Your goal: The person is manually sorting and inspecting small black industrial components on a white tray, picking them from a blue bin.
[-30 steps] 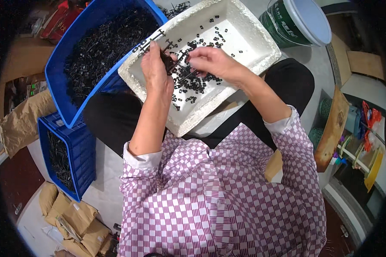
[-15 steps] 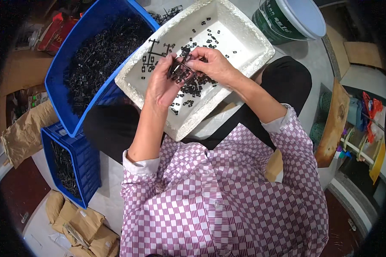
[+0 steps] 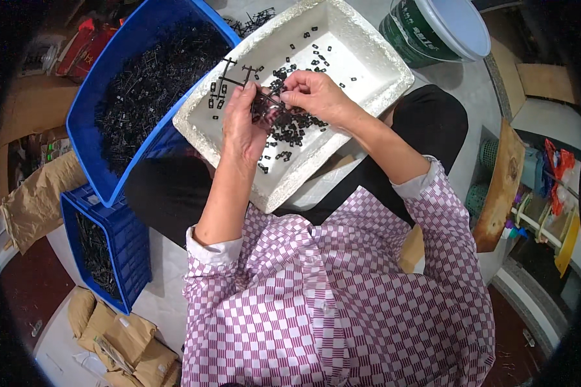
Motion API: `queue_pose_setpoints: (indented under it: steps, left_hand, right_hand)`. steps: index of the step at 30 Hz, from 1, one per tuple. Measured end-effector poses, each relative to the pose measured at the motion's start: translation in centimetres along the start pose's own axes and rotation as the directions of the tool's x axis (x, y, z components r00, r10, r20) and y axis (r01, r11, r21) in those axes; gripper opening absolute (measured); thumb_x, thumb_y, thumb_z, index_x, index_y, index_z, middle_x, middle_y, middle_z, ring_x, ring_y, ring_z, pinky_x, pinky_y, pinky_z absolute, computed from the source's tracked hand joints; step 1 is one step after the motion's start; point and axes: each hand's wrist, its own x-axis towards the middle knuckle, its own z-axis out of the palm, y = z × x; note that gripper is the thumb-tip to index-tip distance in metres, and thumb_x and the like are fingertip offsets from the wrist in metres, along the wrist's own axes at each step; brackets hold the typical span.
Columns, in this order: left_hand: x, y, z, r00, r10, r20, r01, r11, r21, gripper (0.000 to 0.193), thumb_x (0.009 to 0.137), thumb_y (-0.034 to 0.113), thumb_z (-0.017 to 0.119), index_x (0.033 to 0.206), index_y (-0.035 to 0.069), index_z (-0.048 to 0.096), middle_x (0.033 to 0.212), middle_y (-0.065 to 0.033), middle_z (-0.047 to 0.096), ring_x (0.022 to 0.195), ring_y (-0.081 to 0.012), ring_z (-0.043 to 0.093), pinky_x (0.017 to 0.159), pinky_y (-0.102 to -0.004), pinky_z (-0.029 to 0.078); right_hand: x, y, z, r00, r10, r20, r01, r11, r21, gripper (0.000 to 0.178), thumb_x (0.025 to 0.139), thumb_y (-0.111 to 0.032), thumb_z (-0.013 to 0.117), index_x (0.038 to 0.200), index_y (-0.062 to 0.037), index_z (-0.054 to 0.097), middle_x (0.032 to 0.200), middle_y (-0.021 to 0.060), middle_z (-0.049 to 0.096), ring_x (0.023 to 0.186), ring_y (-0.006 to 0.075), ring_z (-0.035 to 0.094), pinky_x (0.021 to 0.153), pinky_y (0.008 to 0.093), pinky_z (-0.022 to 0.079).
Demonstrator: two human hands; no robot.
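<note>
A black plastic sprue frame (image 3: 234,81) with small tabs on its branches is gripped by my left hand (image 3: 244,122), and part of it sticks out up and to the left past the fingers. My right hand (image 3: 316,97) pinches at the near end of that frame, thumb and forefinger together; what exactly lies between the tips is too small to tell. Both hands are over a white foam box (image 3: 361,45). Many small black plastic pieces (image 3: 292,134) lie loose on its floor, mostly heaped below my fingers.
A big blue crate (image 3: 89,97) full of black sprues stands at the left, beside a smaller blue crate (image 3: 135,258) holding more. A green-and-white bucket (image 3: 410,35) is at the far right of the box. Brown paper packages (image 3: 132,338) lie at the lower left.
The sprue frame has turned and shifted slightly left in my left hand. My right hand has stayed almost in place, its fingertips moving a little along the frame.
</note>
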Motion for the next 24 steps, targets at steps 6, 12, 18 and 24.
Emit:
queue_pose_setpoints:
  steps: [6, 12, 18, 24]
  left_hand:
    - [-0.5, -0.1, 2.3, 0.989, 0.147, -0.032, -0.137, 0.968, 0.209, 0.01, 0.089, 0.017, 0.049, 0.089, 0.007, 0.047, 0.073, -0.003, 0.053, 0.059, -0.0114, 0.055, 0.051, -0.0216, 0.046]
    - [-1.9, -0.9, 3.2, 0.97, 0.216, 0.108, -0.238, 0.929, 0.285, 0.012, 0.089, 0.017, 0.05, 0.088, 0.006, 0.047, 0.073, -0.0036, 0.053, 0.06, -0.0113, 0.055, 0.051, -0.021, 0.045]
    - [0.2, 1.4, 0.6, 0.968, 0.241, -0.066, -0.242, 0.97, -0.018, 0.012, 0.089, 0.017, 0.05, 0.09, 0.005, 0.046, 0.076, -0.0047, 0.053, 0.062, -0.0143, 0.056, 0.053, -0.024, 0.047]
    - [0.2, 1.4, -0.1, 0.969, 0.246, -0.034, -0.247, 0.968, -0.032, 0.012, 0.089, 0.017, 0.049, 0.089, 0.006, 0.047, 0.077, -0.0048, 0.053, 0.064, -0.016, 0.058, 0.054, -0.025, 0.047]
  right_hand:
    - [1.4, 2.1, -0.4, 0.982, -0.083, -0.169, -0.005, 0.886, -0.464, 0.012, 0.077, -0.012, 0.061, 0.078, -0.0002, 0.06, 0.067, 0.0058, 0.061, 0.062, 0.0088, 0.056, 0.057, 0.0235, 0.046]
    - [2.8, 2.6, -2.8, 0.953, 0.047, -0.299, -0.134, 0.952, -0.276, 0.022, 0.082, -0.021, 0.057, 0.083, 0.001, 0.06, 0.073, 0.0092, 0.064, 0.066, 0.0125, 0.06, 0.061, 0.0272, 0.048]
    - [1.1, -0.1, -1.3, 0.977, 0.153, -0.145, -0.13, 0.979, 0.157, 0.036, 0.09, -0.035, 0.046, 0.094, -0.0004, 0.057, 0.069, 0.0004, 0.056, 0.067, 0.0078, 0.056, 0.054, 0.0201, 0.04]
    - [-0.1, -1.5, -0.3, 1.0, 0.018, 0.017, -0.02, 0.996, 0.082, 0.032, 0.091, -0.03, 0.047, 0.099, -0.0005, 0.055, 0.068, 0.0018, 0.056, 0.059, 0.0076, 0.052, 0.053, 0.0194, 0.041]
